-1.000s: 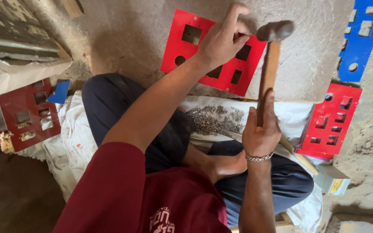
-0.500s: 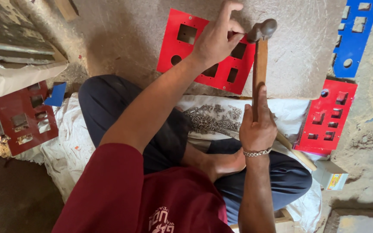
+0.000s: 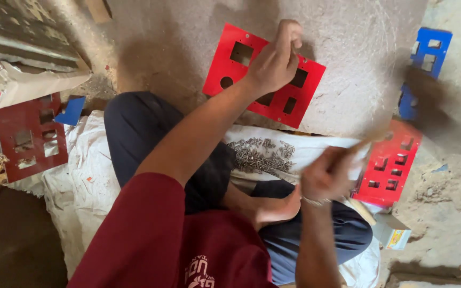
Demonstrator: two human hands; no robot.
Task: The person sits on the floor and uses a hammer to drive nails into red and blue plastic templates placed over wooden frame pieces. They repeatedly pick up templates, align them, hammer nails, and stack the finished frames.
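Note:
A red metal plate [image 3: 221, 60] with square and round cut-outs lies on the concrete floor ahead of me. My left hand [image 3: 274, 60] reaches over it, fingertips pinched together near the plate's top edge; anything between them is too small to see. My right hand [image 3: 327, 175], with a bracelet on the wrist, is blurred by motion and grips the wooden handle of a hammer [image 3: 372, 141]. The hammer is swung out to the right, away from the plate, its head only a dark smear. I sit cross-legged on a white sack [image 3: 81, 181].
A heap of small metal fasteners [image 3: 262, 154] lies on the sack by my knee. A second red cut-out plate [image 3: 396, 165] and a blue one [image 3: 428, 53] lie at right, a dark red one [image 3: 28, 136] at left. A small box [image 3: 396, 234] sits near my right leg.
The hammer head was next to my left fingertips over the red plate; now my right hand has swung it back to the right and lower. My left hand stays on the plate.

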